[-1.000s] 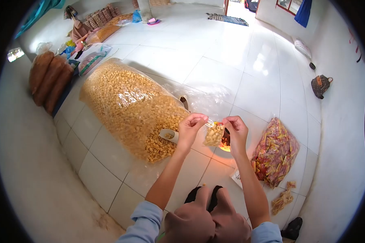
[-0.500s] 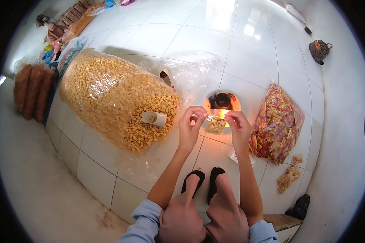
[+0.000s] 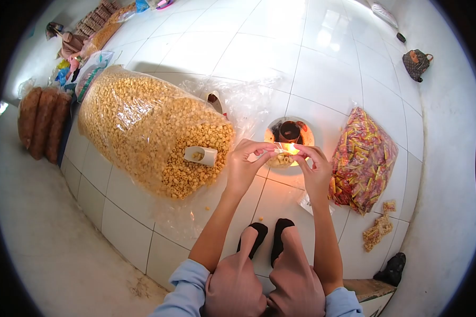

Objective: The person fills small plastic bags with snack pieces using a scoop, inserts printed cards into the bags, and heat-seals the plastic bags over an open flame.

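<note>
Between my two hands hangs a small clear bag of snacks (image 3: 281,160), its top edge stretched level beside a flame (image 3: 288,148). My left hand (image 3: 244,165) pinches the bag's left corner, and my right hand (image 3: 316,168) pinches the right corner. Just behind the bag, a dark can (image 3: 290,132) stands on a round plate (image 3: 308,138) on the floor. To the left lies a large clear sack of ring-shaped snacks (image 3: 148,116), open toward me, with a white scoop (image 3: 201,155) resting on the snacks.
A clear bag of red and yellow packets (image 3: 362,164) lies on the right, with small filled bags (image 3: 376,232) nearer me. Tall brown bags (image 3: 43,121) lean at the left wall. A person (image 3: 71,45) sits at the far left. A handbag (image 3: 417,64) lies at the right wall.
The view has tilted down, showing the can and plate. The small bag has moved down to the flame, and its top is now stretched flatter between my hands.
</note>
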{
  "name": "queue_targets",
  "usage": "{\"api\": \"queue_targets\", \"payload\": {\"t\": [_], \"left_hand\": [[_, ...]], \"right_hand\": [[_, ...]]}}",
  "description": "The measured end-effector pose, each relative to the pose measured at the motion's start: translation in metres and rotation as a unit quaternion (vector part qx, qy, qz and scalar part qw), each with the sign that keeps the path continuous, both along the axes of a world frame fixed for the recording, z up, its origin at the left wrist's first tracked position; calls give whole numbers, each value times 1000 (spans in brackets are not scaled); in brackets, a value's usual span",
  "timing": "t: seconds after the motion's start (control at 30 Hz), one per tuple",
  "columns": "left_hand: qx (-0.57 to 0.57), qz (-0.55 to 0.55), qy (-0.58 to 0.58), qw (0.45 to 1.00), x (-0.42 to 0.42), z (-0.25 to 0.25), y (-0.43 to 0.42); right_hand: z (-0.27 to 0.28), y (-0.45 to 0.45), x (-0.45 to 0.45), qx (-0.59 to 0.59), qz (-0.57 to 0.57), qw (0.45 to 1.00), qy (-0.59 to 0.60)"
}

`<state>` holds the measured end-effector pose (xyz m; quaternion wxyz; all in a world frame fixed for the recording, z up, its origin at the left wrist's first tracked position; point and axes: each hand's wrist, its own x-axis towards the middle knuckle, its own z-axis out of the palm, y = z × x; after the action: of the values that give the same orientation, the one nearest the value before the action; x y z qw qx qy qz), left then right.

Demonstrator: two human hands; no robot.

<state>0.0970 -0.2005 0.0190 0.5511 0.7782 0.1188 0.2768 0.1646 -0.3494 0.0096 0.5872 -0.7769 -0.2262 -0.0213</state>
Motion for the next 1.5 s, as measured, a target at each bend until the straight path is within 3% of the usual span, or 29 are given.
{"api": "queue_targets", "payload": {"t": [0.43,0.63,0.73,0.8,0.83,0.9,1.13,1.2,1.3,1.5], "left_hand": [[158,30,-21,987,-5,6,4],[213,-6,-2,977,-6,-2,7],[187,-33,41,981,-3,-18,10],[-59,-147,98,982,3,-30,14],[-58,-149,97,982,4,-32,13],[-212,-170,150,951,4,-38,10],[-228,-146,107,957,4,-52,-9],[-121,-125,151,973,4,-50,-13],[-183,-151,125,963,5,-59,-11],[-188,-154,142,960,0,-61,-9]], "right_hand": [[-2,7,-11,-59,-45,988,-132],[-9,7,-8,-78,-65,982,-161],[-27,4,-2,-9,-14,994,-108],[-34,0,-3,42,10,993,110],[-34,0,-3,42,9,993,109],[-34,0,-5,66,1,988,143],[-36,-1,-9,20,-14,991,128],[-36,-2,-9,11,-11,993,115],[-38,-4,-9,12,-7,992,128],[-43,-15,-9,-15,12,990,142]]}}
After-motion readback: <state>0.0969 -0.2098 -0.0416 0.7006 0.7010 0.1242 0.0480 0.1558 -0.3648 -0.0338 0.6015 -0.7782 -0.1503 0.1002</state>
